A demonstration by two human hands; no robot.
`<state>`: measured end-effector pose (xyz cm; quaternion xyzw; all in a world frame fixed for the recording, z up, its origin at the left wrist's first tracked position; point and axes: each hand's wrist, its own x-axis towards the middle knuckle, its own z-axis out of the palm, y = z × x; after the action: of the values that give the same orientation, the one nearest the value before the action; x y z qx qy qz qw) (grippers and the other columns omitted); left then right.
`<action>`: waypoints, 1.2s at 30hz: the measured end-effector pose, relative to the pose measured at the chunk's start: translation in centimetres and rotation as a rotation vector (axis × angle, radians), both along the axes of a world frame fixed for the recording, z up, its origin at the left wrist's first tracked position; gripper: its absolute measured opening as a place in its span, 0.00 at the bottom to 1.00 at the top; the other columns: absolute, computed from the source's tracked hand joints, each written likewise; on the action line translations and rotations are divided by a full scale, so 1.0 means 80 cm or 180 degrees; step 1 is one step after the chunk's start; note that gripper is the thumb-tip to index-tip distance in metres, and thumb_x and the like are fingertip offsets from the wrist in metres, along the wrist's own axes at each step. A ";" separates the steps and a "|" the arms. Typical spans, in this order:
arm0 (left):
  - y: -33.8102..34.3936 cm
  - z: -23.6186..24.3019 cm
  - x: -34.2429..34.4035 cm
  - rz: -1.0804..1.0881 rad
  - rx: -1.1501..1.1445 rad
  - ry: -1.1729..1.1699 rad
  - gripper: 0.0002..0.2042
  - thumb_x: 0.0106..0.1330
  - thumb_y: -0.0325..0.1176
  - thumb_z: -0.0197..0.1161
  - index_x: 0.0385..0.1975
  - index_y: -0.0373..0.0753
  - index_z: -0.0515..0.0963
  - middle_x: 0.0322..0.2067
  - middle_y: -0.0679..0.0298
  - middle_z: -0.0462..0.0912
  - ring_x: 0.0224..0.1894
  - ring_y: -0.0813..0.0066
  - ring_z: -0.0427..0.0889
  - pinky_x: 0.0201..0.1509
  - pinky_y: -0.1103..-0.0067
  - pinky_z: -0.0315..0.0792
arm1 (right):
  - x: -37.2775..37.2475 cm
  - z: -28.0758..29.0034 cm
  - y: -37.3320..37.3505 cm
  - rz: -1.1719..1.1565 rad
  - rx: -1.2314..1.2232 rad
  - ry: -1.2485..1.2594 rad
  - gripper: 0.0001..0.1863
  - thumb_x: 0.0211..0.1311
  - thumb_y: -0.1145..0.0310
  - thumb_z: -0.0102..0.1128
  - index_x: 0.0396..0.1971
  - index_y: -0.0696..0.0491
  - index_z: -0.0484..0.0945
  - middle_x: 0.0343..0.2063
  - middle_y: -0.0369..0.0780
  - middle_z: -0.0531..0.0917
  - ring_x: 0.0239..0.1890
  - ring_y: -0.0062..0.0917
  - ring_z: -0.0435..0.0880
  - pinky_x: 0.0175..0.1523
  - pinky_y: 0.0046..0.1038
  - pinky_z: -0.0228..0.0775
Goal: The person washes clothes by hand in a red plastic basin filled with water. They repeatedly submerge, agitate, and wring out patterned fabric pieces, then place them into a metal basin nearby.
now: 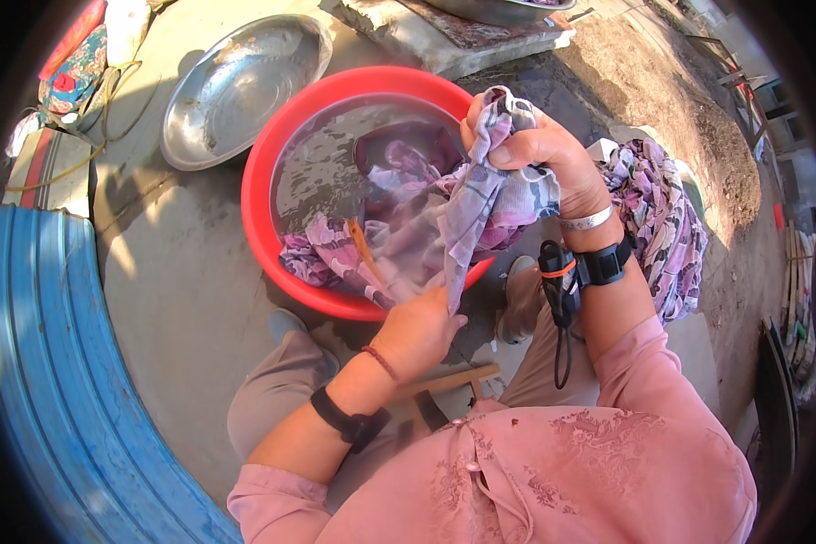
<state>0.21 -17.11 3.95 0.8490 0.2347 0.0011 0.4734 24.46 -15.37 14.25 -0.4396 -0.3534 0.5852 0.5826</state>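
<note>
A wet cloth (470, 213) patterned in pink, grey and dark purple stretches between my two hands over a red basin (261, 181). My right hand (539, 154), raised near the basin's right rim, is closed round a bunched upper part of it. Lower down, by the near rim, my left hand (419, 331) grips another part; its fingertips are mostly hidden. More of the same fabric lies in the cloudy water (322, 172). A narrow orange-brown wooden piece (364, 249) sticks out of the folds; the rest of it is covered.
An oval metal basin (245, 91) stands beyond the red one on the left. Patterned fabric (662, 222) is heaped to my right. Blue corrugated sheeting (54, 354) lies at the left, and a stone slab (462, 41) is at the back. Below my hands shows a wooden frame (453, 378).
</note>
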 end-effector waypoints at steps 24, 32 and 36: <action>0.135 -0.175 -0.023 -0.0537 0.0471 0.2546 0.20 0.65 0.48 0.58 0.45 0.39 0.86 0.42 0.46 0.87 0.45 0.47 0.86 0.50 0.63 0.79 | 0.004 -0.002 -0.019 0.1167 0.0443 0.0383 0.20 0.36 0.66 0.70 0.33 0.57 0.77 0.31 0.35 0.79 0.34 0.19 0.76 0.41 0.22 0.67; 0.124 -0.155 -0.032 -0.0271 0.0341 0.2899 0.19 0.72 0.41 0.50 0.55 0.39 0.81 0.46 0.47 0.86 0.48 0.48 0.86 0.52 0.62 0.79 | -0.004 0.001 -0.017 0.1241 0.0487 0.0524 0.21 0.36 0.67 0.69 0.35 0.58 0.77 0.32 0.36 0.80 0.34 0.21 0.76 0.43 0.25 0.69; 0.126 -0.149 -0.025 -0.0785 0.0372 0.3100 0.19 0.74 0.39 0.48 0.56 0.36 0.79 0.46 0.46 0.86 0.47 0.49 0.86 0.53 0.60 0.79 | -0.002 0.001 -0.017 0.1225 0.0556 0.0568 0.21 0.36 0.68 0.69 0.35 0.58 0.77 0.32 0.37 0.80 0.35 0.22 0.76 0.44 0.24 0.68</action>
<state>-1.76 -7.02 -8.00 0.7975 0.3258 -0.4377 0.2573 24.30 -16.72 14.34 -0.2585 -0.4272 0.6893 0.5250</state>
